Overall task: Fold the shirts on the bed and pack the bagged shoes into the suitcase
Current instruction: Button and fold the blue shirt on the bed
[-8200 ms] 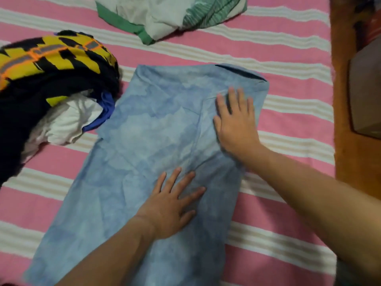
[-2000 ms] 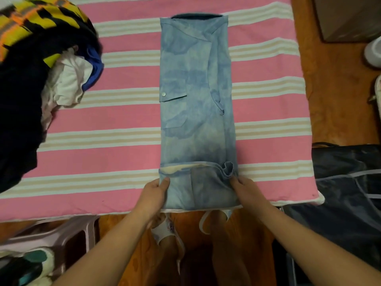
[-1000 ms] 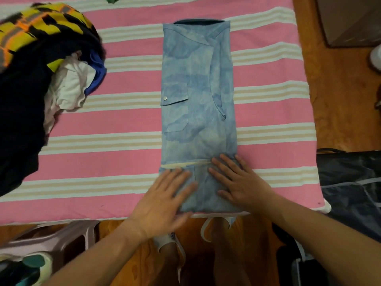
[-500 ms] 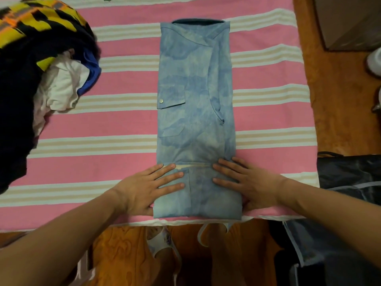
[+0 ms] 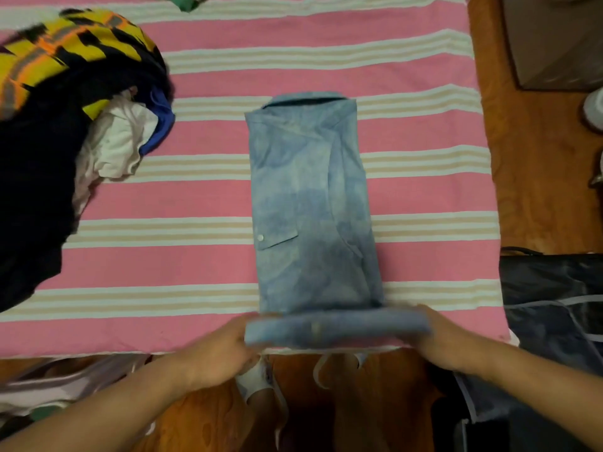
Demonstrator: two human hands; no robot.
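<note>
A pale blue mottled shirt (image 5: pixel 310 203) lies folded into a long narrow strip on the pink striped bed (image 5: pixel 202 197), collar end away from me. Its near end is turned up into a thick fold (image 5: pixel 336 327) at the bed's front edge. My left hand (image 5: pixel 225 347) grips the left end of that fold and my right hand (image 5: pixel 447 340) grips the right end. Both hands and the fold are blurred. A dark open suitcase (image 5: pixel 554 314) sits on the floor at the right of the bed. No bagged shoes are visible.
A heap of unfolded clothes (image 5: pixel 65 132), black, yellow, white and blue, covers the bed's left side. A green-trimmed garment (image 5: pixel 186 0) peeks in at the top edge. A brown box (image 5: pixel 554 40) stands on the orange floor at the upper right.
My hands went from lying flat on the shirt's near fold to gripping its two ends. The fold has been rolled over again, and the shirt strip now looks shorter.
</note>
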